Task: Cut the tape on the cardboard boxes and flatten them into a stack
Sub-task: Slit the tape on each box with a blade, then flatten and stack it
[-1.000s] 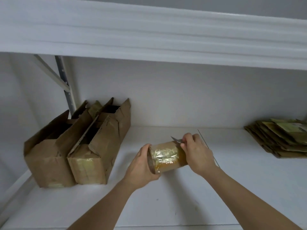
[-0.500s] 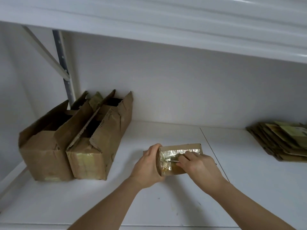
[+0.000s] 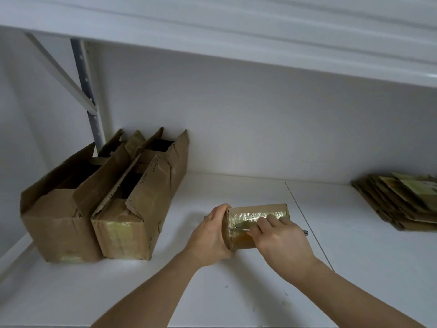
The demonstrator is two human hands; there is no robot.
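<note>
Head view: small taped box on shelf, steadied by left hand clasping its near end; right hand clenched around cutter, blade at tape seam. Best drawn shallow along seam, away from left fingers.

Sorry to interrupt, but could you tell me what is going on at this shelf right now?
A person is breaking down cardboard boxes on a white shelf. The left hand grips one end of a small taped box, while the right hand holds a blade against the shiny tape on its face. Two open boxes stand side by side at the left, not yet flattened. A stack of flattened cardboard lies at the far right.
</note>
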